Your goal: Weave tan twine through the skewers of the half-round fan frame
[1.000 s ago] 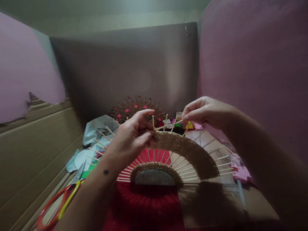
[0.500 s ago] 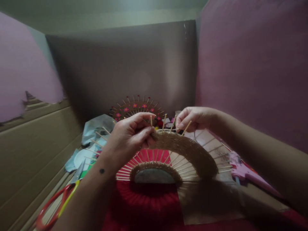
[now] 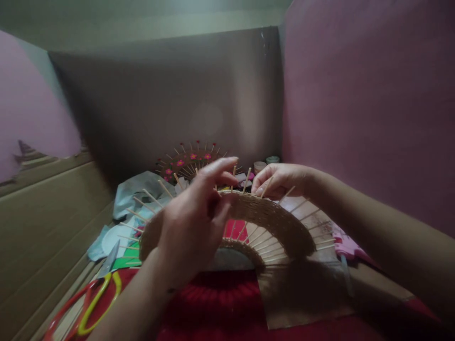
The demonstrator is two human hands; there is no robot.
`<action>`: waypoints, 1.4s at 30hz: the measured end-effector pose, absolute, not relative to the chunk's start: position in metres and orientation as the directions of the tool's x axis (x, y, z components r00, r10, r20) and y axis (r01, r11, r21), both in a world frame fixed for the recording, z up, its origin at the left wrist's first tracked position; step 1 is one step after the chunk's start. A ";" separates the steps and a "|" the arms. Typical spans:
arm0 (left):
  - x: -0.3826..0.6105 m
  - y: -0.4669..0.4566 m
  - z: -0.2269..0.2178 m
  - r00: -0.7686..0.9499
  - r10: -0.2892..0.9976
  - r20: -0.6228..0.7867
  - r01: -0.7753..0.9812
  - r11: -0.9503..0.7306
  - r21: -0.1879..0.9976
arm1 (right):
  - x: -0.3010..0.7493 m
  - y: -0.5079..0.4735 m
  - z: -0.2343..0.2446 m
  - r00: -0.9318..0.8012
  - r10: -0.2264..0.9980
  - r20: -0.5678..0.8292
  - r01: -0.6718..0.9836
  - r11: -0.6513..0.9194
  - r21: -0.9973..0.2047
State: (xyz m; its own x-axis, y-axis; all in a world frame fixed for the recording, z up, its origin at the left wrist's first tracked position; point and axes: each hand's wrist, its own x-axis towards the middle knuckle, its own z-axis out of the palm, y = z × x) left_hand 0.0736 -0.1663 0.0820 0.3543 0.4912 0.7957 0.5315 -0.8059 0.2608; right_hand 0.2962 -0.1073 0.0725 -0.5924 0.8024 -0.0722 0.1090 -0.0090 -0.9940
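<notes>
A half-round woven fan [image 3: 284, 220] stands upright before me, a brown woven band crossing thin wooden sticks that radiate from a small half-disc base [image 3: 232, 259]. My left hand [image 3: 188, 222] is in front of the band's upper left, its thumb and forefinger apart, slightly blurred; it covers part of the band and several sticks. At the top edge my right hand [image 3: 279, 179] has its fingers pinched together behind a stick. The thin cord [image 3: 245, 193] running along this edge leads into those fingers; the fingertips are partly hidden.
Scissors [image 3: 94, 303] with red and yellow handles lie at the left. A pink glue gun [image 3: 344, 244] lies at the right. Behind stands another fan with pink flowers [image 3: 194, 156]. Cardboard [image 3: 42, 227] walls the left side. Red cloth [image 3: 220, 308] lies under the work.
My left hand has let go of the band's top edge, and its fingers have spread. My right hand stays pinched at the edge, lower and slightly left. The view has shifted a little.
</notes>
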 end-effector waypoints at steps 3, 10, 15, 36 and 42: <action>0.085 -0.160 0.073 0.473 0.477 0.741 0.572 -0.806 0.154 | 0.296 -0.108 0.071 -0.589 0.806 -0.061 0.087 -0.012 -0.996; 0.099 -0.152 0.077 0.538 0.471 0.699 0.645 -0.764 0.019 | 0.299 -0.110 0.072 -0.597 0.802 -0.030 0.107 0.043 -0.993; 0.098 -0.156 0.081 0.497 0.510 0.702 0.662 -0.746 0.073 | 0.313 -0.109 0.073 -0.548 0.837 0.003 0.236 0.158 -0.959; 0.091 -0.149 0.086 0.441 0.544 0.714 0.683 -0.719 0.126 | 0.342 -0.131 0.051 -0.297 0.936 0.187 0.068 0.216 -0.974; 0.090 -0.149 0.089 0.463 0.550 0.696 0.668 -0.732 0.134 | 0.334 -0.110 0.022 -0.447 0.894 -0.039 0.021 -0.033 -0.999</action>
